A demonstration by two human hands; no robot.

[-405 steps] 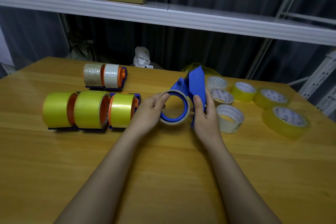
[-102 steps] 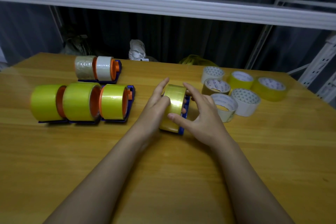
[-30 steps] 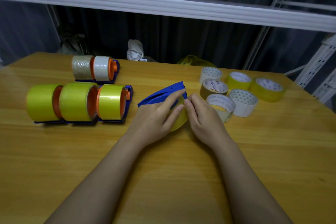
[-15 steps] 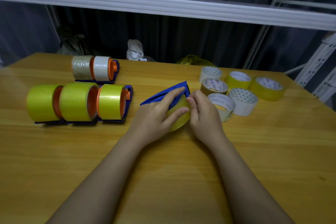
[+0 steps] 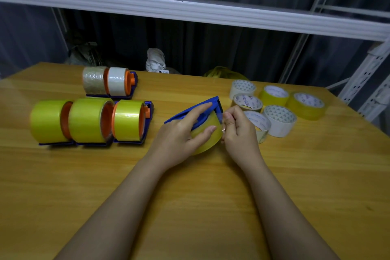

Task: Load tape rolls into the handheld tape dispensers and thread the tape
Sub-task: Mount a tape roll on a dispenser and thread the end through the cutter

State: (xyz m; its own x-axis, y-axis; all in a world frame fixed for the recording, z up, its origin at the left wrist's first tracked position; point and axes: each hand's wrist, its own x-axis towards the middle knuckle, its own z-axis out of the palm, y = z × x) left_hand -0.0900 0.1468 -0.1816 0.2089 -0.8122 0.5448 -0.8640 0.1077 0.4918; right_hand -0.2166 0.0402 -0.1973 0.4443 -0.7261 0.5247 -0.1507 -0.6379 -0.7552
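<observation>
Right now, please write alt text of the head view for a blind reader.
Left hand grips a blue dispenser holding a yellow roll; right hand pinches the tape end. Loaded dispensers stand left, loose rolls right, on a wooden table.

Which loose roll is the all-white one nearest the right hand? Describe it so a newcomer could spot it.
Start at the cluster of loose rolls on the right side of the wooden table, just past the right hand. The white roll stands at the cluster's near edge, beside a clear roll that the hand partly hides. Its side wall is solid white, unlike the yellow and clear rolls around it.
</observation>
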